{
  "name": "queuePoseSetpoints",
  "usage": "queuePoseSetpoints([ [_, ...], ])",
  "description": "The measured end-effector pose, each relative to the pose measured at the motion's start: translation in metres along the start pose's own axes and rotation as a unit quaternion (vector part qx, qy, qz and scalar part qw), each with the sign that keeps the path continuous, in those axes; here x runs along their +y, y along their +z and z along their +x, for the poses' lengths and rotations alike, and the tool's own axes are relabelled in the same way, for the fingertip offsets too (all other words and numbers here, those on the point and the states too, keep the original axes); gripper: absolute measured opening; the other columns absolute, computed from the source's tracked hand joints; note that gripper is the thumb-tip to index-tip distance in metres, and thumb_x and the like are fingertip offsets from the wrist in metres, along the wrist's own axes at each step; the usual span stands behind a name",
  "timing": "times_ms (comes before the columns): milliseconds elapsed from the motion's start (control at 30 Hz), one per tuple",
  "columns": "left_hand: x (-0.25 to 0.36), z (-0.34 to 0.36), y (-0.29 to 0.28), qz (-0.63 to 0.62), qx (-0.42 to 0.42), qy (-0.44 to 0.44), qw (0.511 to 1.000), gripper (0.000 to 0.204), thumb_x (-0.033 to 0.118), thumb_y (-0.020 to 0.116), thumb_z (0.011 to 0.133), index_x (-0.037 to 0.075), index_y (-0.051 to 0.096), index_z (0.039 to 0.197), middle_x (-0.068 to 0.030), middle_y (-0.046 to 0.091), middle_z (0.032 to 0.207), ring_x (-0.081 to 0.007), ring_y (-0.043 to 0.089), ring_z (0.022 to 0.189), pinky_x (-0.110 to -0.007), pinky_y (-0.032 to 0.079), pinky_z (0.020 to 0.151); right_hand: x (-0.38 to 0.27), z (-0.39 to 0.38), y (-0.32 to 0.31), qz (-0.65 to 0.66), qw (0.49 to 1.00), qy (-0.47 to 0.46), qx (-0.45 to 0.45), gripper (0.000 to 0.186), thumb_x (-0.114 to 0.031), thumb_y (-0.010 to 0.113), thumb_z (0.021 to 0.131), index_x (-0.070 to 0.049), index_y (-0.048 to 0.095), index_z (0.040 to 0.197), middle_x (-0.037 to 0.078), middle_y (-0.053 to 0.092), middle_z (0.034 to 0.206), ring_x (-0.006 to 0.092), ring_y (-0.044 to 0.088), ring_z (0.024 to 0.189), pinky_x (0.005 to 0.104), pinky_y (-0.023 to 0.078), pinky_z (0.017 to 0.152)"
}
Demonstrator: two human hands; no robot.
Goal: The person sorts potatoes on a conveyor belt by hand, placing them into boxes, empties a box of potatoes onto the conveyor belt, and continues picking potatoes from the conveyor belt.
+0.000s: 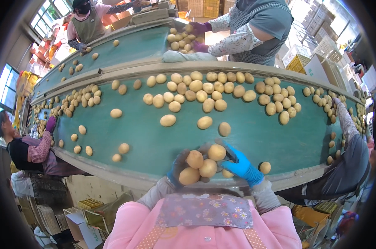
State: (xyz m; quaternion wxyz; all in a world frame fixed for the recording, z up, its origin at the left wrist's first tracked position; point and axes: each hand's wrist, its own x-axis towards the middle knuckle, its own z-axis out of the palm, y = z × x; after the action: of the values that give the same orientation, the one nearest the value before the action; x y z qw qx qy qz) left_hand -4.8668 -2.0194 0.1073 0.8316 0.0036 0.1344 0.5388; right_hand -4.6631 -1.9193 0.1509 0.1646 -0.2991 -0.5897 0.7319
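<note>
My left hand point(178, 166), in a dark glove, and my right hand point(240, 166), in a bright blue glove, are cupped together at the near edge of the green conveyor belt point(150, 141). Between them they hold several yellow potatoes point(204, 162) in a small pile. One loose potato point(264, 167) lies just right of my right hand. Three potatoes point(204, 122) lie on the belt a little beyond my hands. A dense band of potatoes point(213, 89) covers the far side of the belt.
A second belt point(134, 47) runs behind, with more potatoes. Other people stand around: one at the left point(30, 151), one at the right point(350, 166), two across the belts point(258, 29). Yellow crates point(298, 62) and cardboard boxes point(78, 226) stand around the line.
</note>
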Motion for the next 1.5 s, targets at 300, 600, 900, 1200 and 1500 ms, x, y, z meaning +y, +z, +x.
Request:
queuePoseSetpoints([
  [300,0.043,-0.023,-0.037,-0.007,-0.021,-0.027,0.999,0.076,0.063,0.040,0.091,0.012,0.034,0.147,-0.0137,0.040,0.146,-0.0360,0.052,0.120,-0.047,0.052,0.084,0.007,0.020,0.031,0.278,0.958,0.075,0.007,0.053,-0.025,0.051,0.098,-0.003,0.038,0.144,0.016,0.056,0.129,0.0194,0.060,0.107,0.0312,0.052,0.086],
  [600,0.079,-0.064,-0.046,-0.040,0.041,0.033,0.998,0.079,0.067,0.035,0.089,0.012,0.035,0.147,-0.0155,0.037,0.148,-0.0421,0.044,0.127,-0.051,0.040,0.098,0.037,0.059,0.072,0.599,0.800,0.002,-0.005,0.051,-0.042,0.036,0.102,-0.005,0.044,0.136,0.020,0.058,0.123,0.0315,0.061,0.107,0.0361,0.057,0.072],
  [900,0.120,-0.099,-0.083,-0.105,-0.043,-0.048,0.992,0.087,0.073,0.044,0.083,0.016,0.034,0.148,-0.0217,0.035,0.147,-0.0510,0.047,0.122,-0.050,0.057,0.067,0.041,0.084,0.119,0.533,0.842,0.001,0.076,0.036,-0.030,0.047,0.099,-0.005,0.052,0.125,0.015,0.060,0.110,0.0265,0.063,0.095,0.0312,0.054,0.064],
  [1200,0.156,-0.126,-0.077,0.025,0.049,-0.039,0.998,0.084,0.074,0.036,0.085,0.011,0.044,0.140,-0.0192,0.055,0.125,-0.0380,0.063,0.086,-0.038,0.052,0.057,0.025,0.097,0.153,0.257,0.958,0.073,0.105,0.051,-0.018,0.062,0.085,0.000,0.049,0.131,0.006,0.061,0.089,0.0170,0.062,0.076,0.0264,0.052,0.064],
  [1500,0.192,-0.147,-0.120,0.047,-0.059,-0.093,0.993,0.084,0.069,0.045,0.087,0.007,0.040,0.143,-0.0159,0.057,0.125,-0.0329,0.064,0.089,-0.040,0.053,0.068,0.039,0.138,0.211,0.084,0.994,0.060,0.032,0.069,-0.020,0.071,0.084,-0.007,0.040,0.145,0.011,0.052,0.137,0.0196,0.052,0.122,0.0345,0.043,0.102],
])
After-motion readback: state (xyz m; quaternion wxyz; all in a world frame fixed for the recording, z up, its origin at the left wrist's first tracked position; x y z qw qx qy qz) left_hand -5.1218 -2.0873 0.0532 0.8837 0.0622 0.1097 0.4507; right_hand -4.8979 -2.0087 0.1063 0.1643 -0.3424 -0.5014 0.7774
